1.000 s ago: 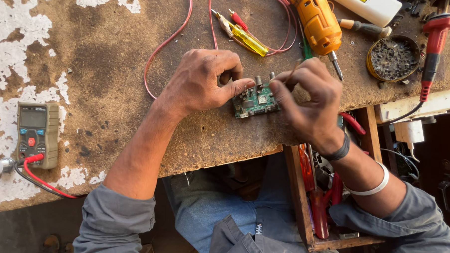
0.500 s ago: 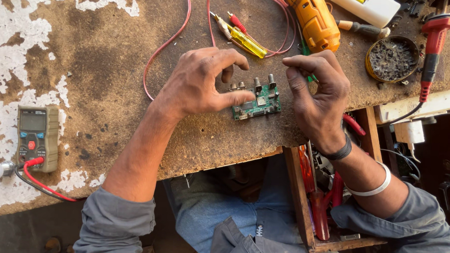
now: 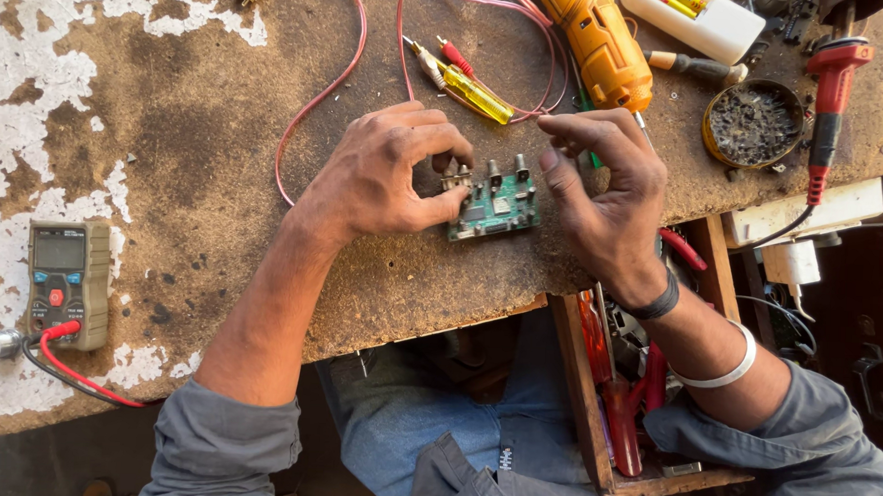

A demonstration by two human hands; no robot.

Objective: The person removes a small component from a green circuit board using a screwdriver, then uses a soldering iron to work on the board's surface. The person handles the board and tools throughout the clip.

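Observation:
A small green circuit board (image 3: 495, 207) with metal connectors along its far edge lies on the worn brown workbench (image 3: 201, 122). My left hand (image 3: 385, 173) grips the board's left end between thumb and fingers. My right hand (image 3: 605, 190) hovers just right of the board, fingers curled and apart; whether its fingertips touch the board's right edge is unclear.
Behind the board lie a yellow power drill (image 3: 597, 43), a yellow-handled screwdriver (image 3: 476, 93) and looping red wires (image 3: 314, 102). A round tin of dark bits (image 3: 754, 122) and a red soldering iron (image 3: 831, 90) sit at right. A multimeter (image 3: 67, 279) rests at left. An open drawer with red-handled tools (image 3: 612, 401) is below.
My right hand has let go of the board and drawn slightly right. My left hand now holds the board alone, shifted a little left on the bench.

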